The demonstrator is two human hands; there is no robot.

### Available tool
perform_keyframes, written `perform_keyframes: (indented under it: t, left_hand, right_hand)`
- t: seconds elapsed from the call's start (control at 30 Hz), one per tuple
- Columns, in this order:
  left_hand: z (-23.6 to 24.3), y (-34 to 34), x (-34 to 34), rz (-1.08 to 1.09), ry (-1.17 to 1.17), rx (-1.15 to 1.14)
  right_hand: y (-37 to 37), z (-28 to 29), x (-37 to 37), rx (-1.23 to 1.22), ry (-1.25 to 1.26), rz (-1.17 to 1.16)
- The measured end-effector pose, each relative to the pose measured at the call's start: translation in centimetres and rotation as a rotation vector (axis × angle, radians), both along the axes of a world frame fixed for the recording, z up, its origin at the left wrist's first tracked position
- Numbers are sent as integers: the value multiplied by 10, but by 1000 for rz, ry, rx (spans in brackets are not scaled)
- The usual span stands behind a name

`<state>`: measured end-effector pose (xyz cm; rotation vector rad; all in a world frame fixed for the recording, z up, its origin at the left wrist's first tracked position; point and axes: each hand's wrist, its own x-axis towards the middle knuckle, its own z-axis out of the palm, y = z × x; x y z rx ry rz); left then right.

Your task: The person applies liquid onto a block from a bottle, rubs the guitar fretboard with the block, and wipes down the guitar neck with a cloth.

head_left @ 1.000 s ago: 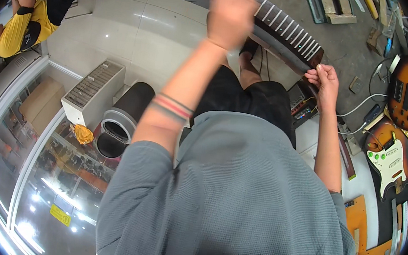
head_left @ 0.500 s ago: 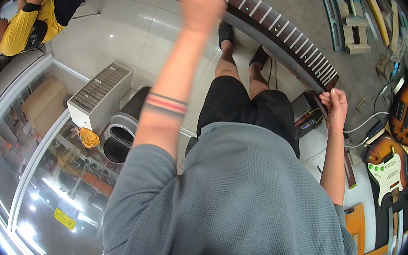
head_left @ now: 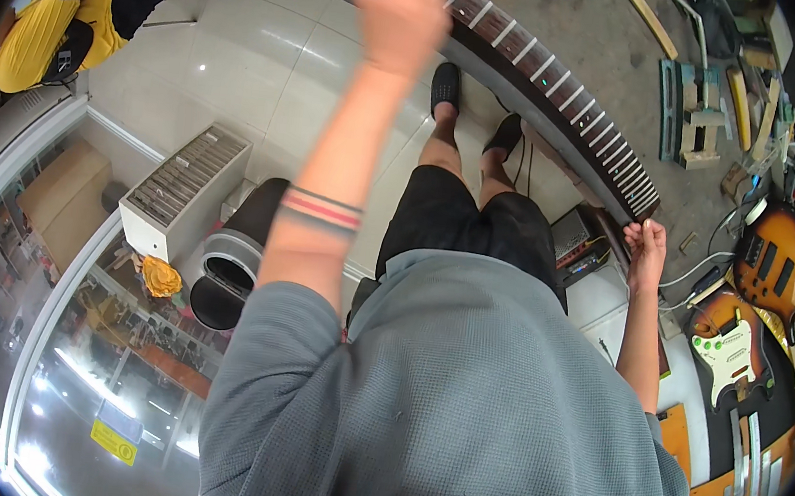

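Observation:
A long dark guitar neck [head_left: 568,97] with pale frets and small shiny inlays runs along the near edge of the workbench, bowed by the lens. My left hand [head_left: 398,16], smeared by motion, is a fist over the neck toward its left part. Whatever it grips is hidden beneath the fingers. At the neck's right end, my right hand [head_left: 646,250] has thumb and fingertips pinched together, touching the corner of the neck. A striped band circles my left forearm.
Clamps, wooden blocks and tools [head_left: 697,115] lie on the grey workbench [head_left: 604,37]. Two sunburst guitar bodies [head_left: 780,254] sit to the right. On the left are a glass display case [head_left: 85,360], a white slotted box [head_left: 181,191] and a bin [head_left: 230,269]. A person in yellow [head_left: 62,29] sits beyond.
My view has shifted, so the bench, neck and tools appear lower in the picture. Both hands remain at about the same places along the neck; the left is still blurred.

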<state>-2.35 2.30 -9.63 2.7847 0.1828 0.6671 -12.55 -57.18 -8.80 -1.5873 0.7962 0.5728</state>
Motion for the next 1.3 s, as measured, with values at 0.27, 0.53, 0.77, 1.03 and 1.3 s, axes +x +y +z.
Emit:
perform_keyframes:
  t: [0.27, 0.53, 0.77, 1.03, 1.3]
  left_hand:
    - [3, -57, -11, -407, -61, -146]
    - [12, -70, -8, -349, -68, -267]
    - [6, -94, -22, -692, -32, -255]
    - [4, 91, 16, 36, -200, -113]
    - [4, 106, 28, 152, -142, -2]
  right_hand:
    - [2, 3, 1, -34, 48, -64]
    - [10, 3, 4, -66, 75, -99]
    - [8, 5, 4, -112, 138, -135]
    - [11, 4, 10, -90, 141, -118]
    - [13, 7, 7, -134, 148, -135]
